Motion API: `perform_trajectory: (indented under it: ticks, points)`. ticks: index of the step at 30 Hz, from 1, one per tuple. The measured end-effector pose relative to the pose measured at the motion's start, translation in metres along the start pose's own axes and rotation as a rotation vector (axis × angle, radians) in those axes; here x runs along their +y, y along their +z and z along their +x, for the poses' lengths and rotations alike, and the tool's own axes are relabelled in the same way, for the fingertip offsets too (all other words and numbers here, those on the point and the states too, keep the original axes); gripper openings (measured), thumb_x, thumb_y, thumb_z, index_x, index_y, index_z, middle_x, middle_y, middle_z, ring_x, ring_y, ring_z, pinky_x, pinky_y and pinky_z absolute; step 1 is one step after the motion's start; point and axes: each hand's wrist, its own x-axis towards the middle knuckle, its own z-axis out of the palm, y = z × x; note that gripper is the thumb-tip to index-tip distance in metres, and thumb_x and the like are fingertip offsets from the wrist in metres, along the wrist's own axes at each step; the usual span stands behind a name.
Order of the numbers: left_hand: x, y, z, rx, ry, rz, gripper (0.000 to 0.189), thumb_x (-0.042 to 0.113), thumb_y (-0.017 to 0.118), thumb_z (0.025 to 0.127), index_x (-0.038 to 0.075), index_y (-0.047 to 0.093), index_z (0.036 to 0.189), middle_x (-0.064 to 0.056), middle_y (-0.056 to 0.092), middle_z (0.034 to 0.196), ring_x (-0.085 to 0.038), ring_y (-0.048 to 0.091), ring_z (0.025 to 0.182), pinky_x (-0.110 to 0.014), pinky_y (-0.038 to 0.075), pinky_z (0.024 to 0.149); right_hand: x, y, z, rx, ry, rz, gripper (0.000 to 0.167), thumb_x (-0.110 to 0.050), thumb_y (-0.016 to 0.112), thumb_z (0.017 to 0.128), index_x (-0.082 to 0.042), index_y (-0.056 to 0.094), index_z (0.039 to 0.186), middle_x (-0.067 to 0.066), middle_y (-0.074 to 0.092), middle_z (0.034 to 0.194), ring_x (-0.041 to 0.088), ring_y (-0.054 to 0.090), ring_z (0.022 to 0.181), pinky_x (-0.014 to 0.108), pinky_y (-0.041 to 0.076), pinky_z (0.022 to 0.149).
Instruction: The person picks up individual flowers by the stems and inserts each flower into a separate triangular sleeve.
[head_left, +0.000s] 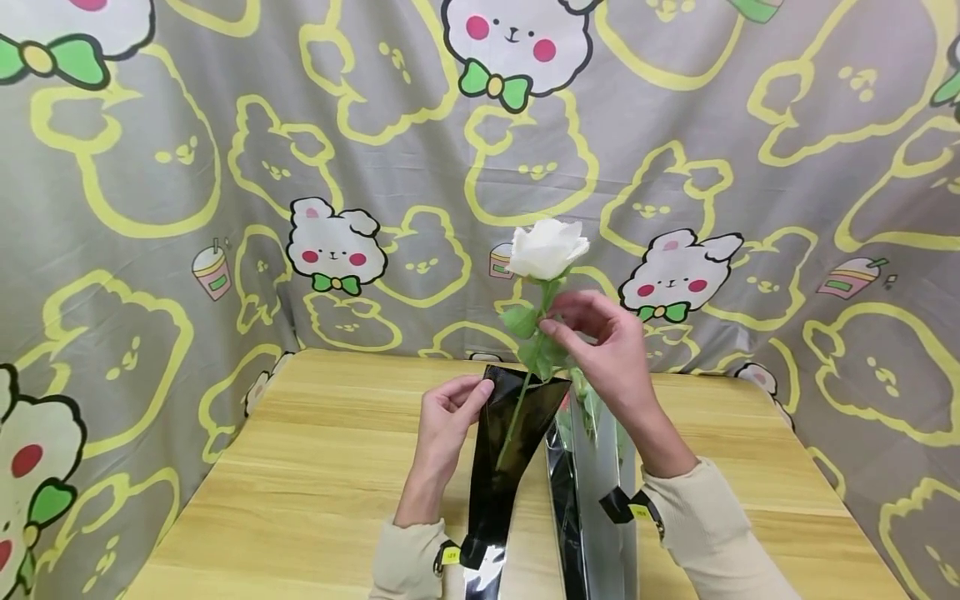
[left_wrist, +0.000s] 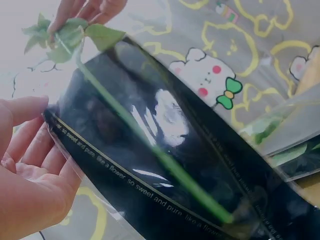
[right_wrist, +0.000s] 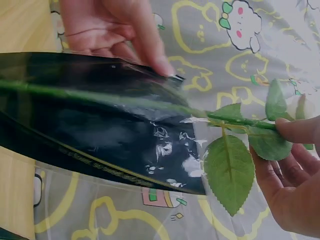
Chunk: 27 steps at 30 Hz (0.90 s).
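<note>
A grey fabric curtain printed with yellow outlines and white rabbits (head_left: 420,167) hangs from the far left across the back, behind a pale wood-grain table (head_left: 322,467). Left of centre, the left hand (head_left: 450,412), in a beige ribbed cuff (head_left: 408,560), pinches the upper left corner of a black plastic flower sleeve with a clear front (head_left: 492,487) between thumb and fingers. The sleeve tapers downward, its wide mouth at the top; gold lettering along its edge reads "so sweet and pure, like a flower". A white rose with a long green stem and serrated leaves (head_left: 547,248) stands slightly tilted in that mouth: the lower stem is inside, showing through the clear front, while bloom and leaves are above the rim. Just right of the sleeve, partly behind the right forearm, wrapped flowers in clear and black plastic (head_left: 592,492) show green leaves and a trace of red. Farthest right, the right hand (head_left: 606,342) pinches the rose's stem beneath the bloom, thumb against forefinger, the other fingers bent.
</note>
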Motion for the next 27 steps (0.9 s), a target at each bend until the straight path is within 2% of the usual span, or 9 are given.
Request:
perform_trajectory:
  ticks: [6,8,10,13,15,17,22,27]
  points:
    - [0.002,0.003,-0.001,-0.003,0.042,0.009,0.021,0.005,0.068,0.098,-0.015,0.07,0.103,0.009,0.057,0.067,-0.003,0.042,0.059,-0.017,0.035,0.054,0.008,0.005,-0.006,-0.021,0.031,-0.028,0.021,0.001,0.081,0.086,0.002,0.07,0.104,0.014,0.073,0.099,0.015,0.068,0.081,0.024,0.057,0.077]
    - [0.003,0.004,-0.002,-0.015,0.046,0.013,0.022,0.005,0.068,0.098,-0.016,0.069,0.103,0.009,0.056,0.066,-0.004,0.04,0.058,-0.018,0.032,0.053,0.01,0.005,-0.007,-0.023,0.042,-0.031,0.022,0.002,0.081,0.086,0.002,0.069,0.105,0.014,0.073,0.099,0.015,0.068,0.083,0.024,0.056,0.08]
    - [0.003,0.004,-0.002,-0.025,0.041,0.025,0.022,0.004,0.069,0.097,-0.016,0.069,0.104,0.009,0.063,0.071,-0.003,0.048,0.062,-0.017,0.037,0.055,0.011,0.006,-0.008,-0.022,0.05,-0.032,0.023,0.002,0.081,0.086,0.002,0.068,0.106,0.014,0.073,0.1,0.014,0.069,0.085,0.025,0.056,0.082]
    - [0.002,0.005,-0.002,-0.041,0.041,0.046,0.02,0.001,0.071,0.095,-0.016,0.07,0.106,0.002,0.074,0.085,-0.005,0.064,0.077,-0.02,0.05,0.068,0.011,0.006,-0.008,-0.001,0.051,-0.012,0.024,0.002,0.081,0.086,0.002,0.067,0.106,0.014,0.073,0.1,0.016,0.069,0.085,0.026,0.056,0.082]
    - [0.002,0.005,-0.002,-0.044,0.05,0.061,0.02,0.0,0.072,0.094,-0.015,0.07,0.107,-0.004,0.077,0.092,-0.007,0.069,0.087,-0.022,0.053,0.078,0.011,0.007,-0.008,0.017,0.05,0.005,0.025,0.002,0.081,0.086,0.002,0.067,0.107,0.013,0.072,0.1,0.017,0.07,0.085,0.027,0.056,0.083]
    - [0.001,0.006,-0.002,-0.042,0.061,0.071,0.02,-0.001,0.072,0.093,-0.015,0.071,0.108,-0.008,0.077,0.096,-0.009,0.07,0.091,-0.025,0.054,0.084,0.011,0.009,-0.009,0.036,0.053,0.015,0.025,0.002,0.081,0.086,0.002,0.067,0.107,0.013,0.072,0.099,0.018,0.07,0.085,0.027,0.056,0.081]
    - [0.0,0.008,-0.002,-0.019,0.061,0.06,0.021,-0.001,0.071,0.094,-0.016,0.071,0.109,-0.007,0.077,0.095,-0.008,0.069,0.091,-0.025,0.054,0.086,0.017,0.013,-0.014,0.03,0.082,0.04,0.025,0.005,0.081,0.085,0.004,0.067,0.105,0.015,0.073,0.099,0.015,0.071,0.086,0.026,0.057,0.08]
    - [0.001,0.012,-0.003,-0.007,0.043,0.045,0.019,-0.001,0.071,0.095,-0.015,0.071,0.107,-0.003,0.076,0.093,-0.007,0.067,0.086,-0.022,0.052,0.079,0.023,0.011,-0.02,-0.022,0.116,0.044,0.025,0.004,0.08,0.085,0.002,0.067,0.107,0.017,0.074,0.097,0.016,0.073,0.087,0.028,0.058,0.081]
